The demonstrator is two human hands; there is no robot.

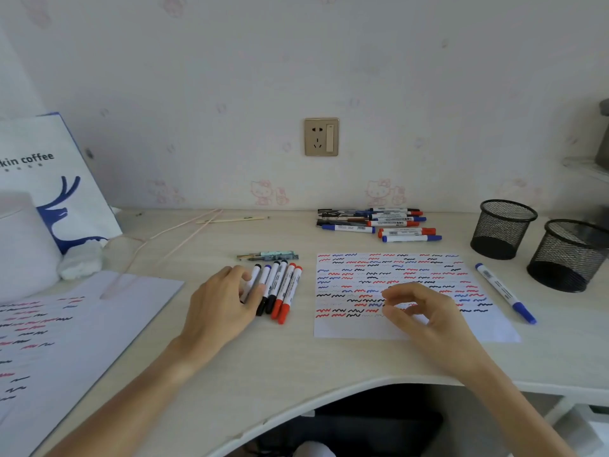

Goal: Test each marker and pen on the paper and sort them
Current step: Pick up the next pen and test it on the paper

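On the pale wooden tabletop (296,364), mid-sort: left hand (219,305) rests with relaxed fingers on a tidy row of white-barrelled markers (280,288) with black, blue and red caps, left of the white test paper (412,331). Right hand (425,311) hovers over the paper, fingers loosely curled, holding nothing. Paper nearly full of red, blue, black squiggles. Untested pile of markers and pens (379,222) lies far; one blue-capped marker (506,293) lies right of the paper. Next move likely: reach for one, uncap, scribble.
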